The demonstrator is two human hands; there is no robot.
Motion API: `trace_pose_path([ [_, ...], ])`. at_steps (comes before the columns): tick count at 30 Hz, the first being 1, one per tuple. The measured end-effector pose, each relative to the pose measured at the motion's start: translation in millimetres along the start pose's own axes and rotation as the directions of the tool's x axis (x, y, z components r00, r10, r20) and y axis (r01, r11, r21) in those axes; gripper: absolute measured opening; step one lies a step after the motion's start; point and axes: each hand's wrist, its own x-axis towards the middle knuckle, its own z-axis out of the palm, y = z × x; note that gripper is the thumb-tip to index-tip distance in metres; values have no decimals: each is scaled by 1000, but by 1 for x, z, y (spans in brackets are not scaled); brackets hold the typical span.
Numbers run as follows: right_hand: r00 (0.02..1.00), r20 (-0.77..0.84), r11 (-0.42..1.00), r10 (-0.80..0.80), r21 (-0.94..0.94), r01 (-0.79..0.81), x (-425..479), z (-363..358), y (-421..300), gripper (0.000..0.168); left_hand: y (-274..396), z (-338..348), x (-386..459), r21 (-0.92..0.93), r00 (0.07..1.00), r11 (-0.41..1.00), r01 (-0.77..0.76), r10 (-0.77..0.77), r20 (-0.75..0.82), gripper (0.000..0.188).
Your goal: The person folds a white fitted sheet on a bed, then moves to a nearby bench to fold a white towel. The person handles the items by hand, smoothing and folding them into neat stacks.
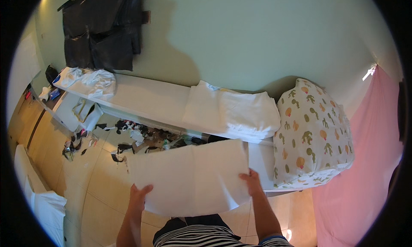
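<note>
A white folded cloth (193,179) is held up flat in front of my body, with a faint crease down its middle. My left hand (139,195) grips its left edge, thumb on top. Its right edge is in my right hand (251,181), also with the thumb above. The fingers under the cloth are hidden. Beyond it, a stack of folded white cloths (248,115) lies on a long white bench (151,92) against the wall. To the right of the stack stands a bulky cushion or filled bag (312,137) printed with cacti.
Scraps and small items (148,134) litter the tiled floor (106,182) below the bench. A white bag (88,112) and crumpled white cloth (99,81) are at the left. Black plastic sheeting (103,28) hangs on the wall. A pink curtain (357,182) hangs at the right.
</note>
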Motion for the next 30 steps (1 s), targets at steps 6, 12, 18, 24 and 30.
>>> trace_pose_path([
  [6,949,-203,969,-242,-5,246,71,-54,-99,29,33,102,146,37,963,999,8,-17,270,48],
  [12,921,-245,946,-302,44,322,183,-112,-173,30,59,236,263,34,915,997,69,-76,396,45],
  [18,898,-398,930,-188,-366,32,292,-118,-200,27,22,304,384,122,920,990,73,-114,375,51],
  [24,804,-395,325,-444,-907,-267,355,-119,-118,39,-72,293,450,580,997,811,71,-73,-19,53],
  [30,773,73,-15,-630,-996,82,358,-83,-121,44,-51,318,422,858,839,210,-468,410,358,54],
])
